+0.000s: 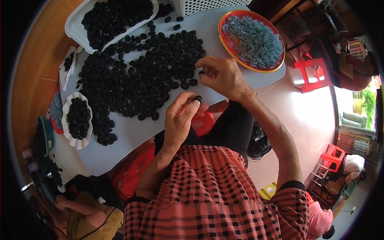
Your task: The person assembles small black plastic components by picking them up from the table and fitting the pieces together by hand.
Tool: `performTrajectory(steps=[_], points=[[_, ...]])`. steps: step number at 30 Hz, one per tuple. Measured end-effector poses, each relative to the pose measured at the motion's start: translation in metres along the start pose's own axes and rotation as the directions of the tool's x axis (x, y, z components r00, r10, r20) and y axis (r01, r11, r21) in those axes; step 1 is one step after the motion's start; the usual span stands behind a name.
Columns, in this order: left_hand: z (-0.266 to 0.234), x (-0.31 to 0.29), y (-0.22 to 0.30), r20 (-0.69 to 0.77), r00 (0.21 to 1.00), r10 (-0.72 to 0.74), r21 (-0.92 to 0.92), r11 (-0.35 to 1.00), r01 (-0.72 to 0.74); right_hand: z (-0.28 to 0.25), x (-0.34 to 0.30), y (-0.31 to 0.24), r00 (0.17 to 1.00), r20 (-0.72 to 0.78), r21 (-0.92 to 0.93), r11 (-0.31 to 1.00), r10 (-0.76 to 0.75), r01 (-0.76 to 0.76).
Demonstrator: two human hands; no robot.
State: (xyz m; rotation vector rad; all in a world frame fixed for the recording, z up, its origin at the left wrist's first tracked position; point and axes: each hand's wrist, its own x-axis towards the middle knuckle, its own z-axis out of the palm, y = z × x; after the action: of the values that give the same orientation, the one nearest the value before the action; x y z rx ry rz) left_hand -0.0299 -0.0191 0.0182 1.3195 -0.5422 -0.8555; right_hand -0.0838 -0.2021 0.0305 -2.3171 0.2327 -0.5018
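My left hand (181,116) pinches a small black round part (197,98) between thumb and fingertips, just off the near edge of the white table (132,132). My right hand (222,74) hovers over the table edge beside the big spread of small black round parts (140,76), fingers curled, with a small black part (201,72) at its fingertips. A round red tray of small grey metal springs (253,38) lies just beyond my right hand.
A white tray (74,26) heaped with black parts sits at the far left, a white fluted dish (78,120) of them nearer. A green basket (46,134) stands at the left edge. Red plastic stools (312,74) stand on the floor. Other people sit at lower left and right.
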Motion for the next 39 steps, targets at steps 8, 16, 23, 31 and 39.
performTrajectory(steps=[8, 16, 23, 31, 39], points=[[0.010, 0.017, -0.006, -0.017, 0.998, 0.054, -0.011, 0.998, -0.054, -0.007, -0.027, -0.008, 0.935, 0.205, 0.699, 0.626, 0.289, -0.347], [0.013, 0.027, -0.006, 0.079, 0.991, 0.105, 0.109, 0.988, -0.113, -0.004, -0.037, 0.007, 0.955, 0.135, 0.763, 0.588, 0.264, -0.270], [0.012, 0.032, -0.006, 0.068, 0.995, 0.073, 0.125, 0.989, -0.081, -0.001, -0.040, 0.020, 0.964, 0.102, 0.794, 0.564, 0.244, -0.227], [0.013, 0.031, -0.010, 0.077, 0.992, 0.095, 0.062, 0.993, -0.100, 0.000, -0.047, 0.020, 0.966, 0.116, 0.774, 0.588, 0.231, -0.234], [0.012, 0.032, -0.007, 0.097, 0.990, 0.103, 0.140, 0.983, -0.116, -0.002, -0.048, 0.021, 0.979, 0.107, 0.770, 0.609, 0.171, -0.191]])
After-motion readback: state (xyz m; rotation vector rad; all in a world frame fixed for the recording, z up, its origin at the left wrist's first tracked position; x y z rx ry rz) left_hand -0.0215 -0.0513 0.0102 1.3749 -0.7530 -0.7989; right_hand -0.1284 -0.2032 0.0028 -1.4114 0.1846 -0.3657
